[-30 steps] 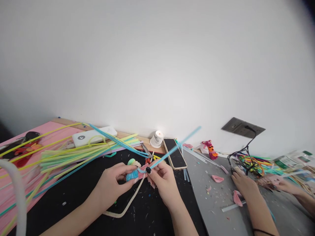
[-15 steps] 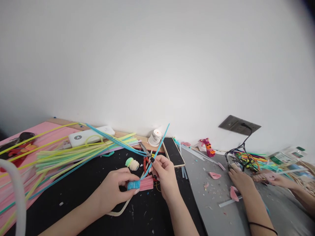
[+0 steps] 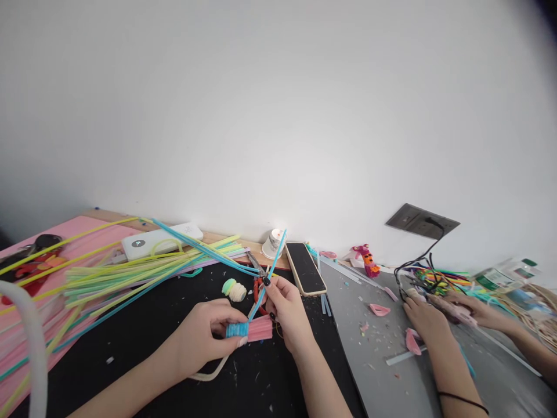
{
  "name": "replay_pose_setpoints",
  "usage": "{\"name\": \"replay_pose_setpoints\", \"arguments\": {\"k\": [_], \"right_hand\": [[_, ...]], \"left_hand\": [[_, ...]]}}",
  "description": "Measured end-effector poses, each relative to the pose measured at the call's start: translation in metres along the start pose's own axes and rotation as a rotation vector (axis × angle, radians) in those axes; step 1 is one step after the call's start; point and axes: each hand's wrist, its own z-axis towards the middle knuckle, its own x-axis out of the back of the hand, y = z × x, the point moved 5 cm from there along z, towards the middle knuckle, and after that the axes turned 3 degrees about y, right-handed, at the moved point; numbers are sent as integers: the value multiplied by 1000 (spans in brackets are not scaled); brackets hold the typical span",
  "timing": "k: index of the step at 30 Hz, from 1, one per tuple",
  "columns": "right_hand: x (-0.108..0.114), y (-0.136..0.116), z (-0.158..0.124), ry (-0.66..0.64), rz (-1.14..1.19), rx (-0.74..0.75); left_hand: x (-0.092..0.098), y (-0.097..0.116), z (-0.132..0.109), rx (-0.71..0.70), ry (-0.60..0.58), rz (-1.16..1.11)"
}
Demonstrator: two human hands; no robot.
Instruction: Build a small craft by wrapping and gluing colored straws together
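A bundle of pink pipe cleaners lies sideways in my left hand, whose thumb and fingers pinch its blue-wrapped end. From that wrapping a blue pipe cleaner rises up and to the right. My right hand pinches this strand between thumb and forefinger, just above the bundle. Behind my hands are red-handled scissors, partly hidden by the right hand. A green and cream coiled pipe cleaner piece rests on the black mat.
Loose pastel pipe cleaners spread over the left side, beside a white power bank. A paper cup and a phone lie near the wall. At right, another person's hands work near black cables on a grey mat.
The blue strand has swung slightly left and lower, with my right hand shifting a little left. My left hand keeps its hold. The other person's hands have come closer together.
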Motion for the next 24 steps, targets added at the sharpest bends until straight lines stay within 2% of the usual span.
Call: {"name": "replay_pose_setpoints", "arguments": {"k": [6, 9, 12, 18, 21, 24], "right_hand": [[1, -4, 1, -149, -244, 103], [-1, 1, 0, -221, -256, 29], [-3, 5, -1, -223, -218, -27], [-2, 6, 2, -178, -132, 26], [-2, 6, 3, -170, -98, 45], [-5, 0, 0, -190, -13, 82]], "left_hand": [[13, -5, 3, 51, 167, -47], [18, -3, 3, 22, 218, -30], [20, -2, 2, -14, 240, 8], [19, -2, 0, -64, 242, 26], [20, 1, -1, -143, 266, 116], [24, 9, -5, -323, 356, 258]]}}
